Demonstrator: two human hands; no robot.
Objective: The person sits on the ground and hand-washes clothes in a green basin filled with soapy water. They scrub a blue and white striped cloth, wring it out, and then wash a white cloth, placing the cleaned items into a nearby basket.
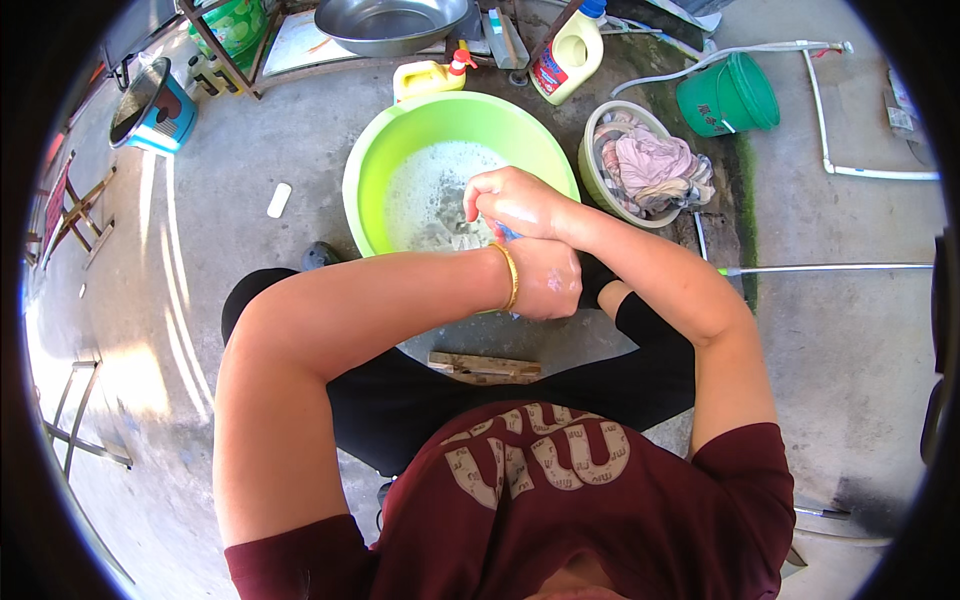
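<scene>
A large lime-green plastic basin (360,202) stands on the floor before me, holding water with white suds (442,187). Above its near side my hands are close together, the wrists nearly crossing. My left hand (546,281), with a gold bracelet (508,277) at the wrist, is closed in a fist, back upward; what it holds is hidden. Beyond it, my right hand (517,201) is bent at the wrist, wet with lather, its fingers curled at a small blue thing (508,232), probably cloth. Greyish wet material (466,241) shows in the water beside the fingers.
Right of the basin, a pale tub (592,161) holds crumpled laundry (652,161), with a green bucket (727,97) beyond. Detergent bottles (574,56) (427,79) stand behind. A white bar (279,200) and a dark stone (320,256) lie left; a wooden piece (484,365) is near me.
</scene>
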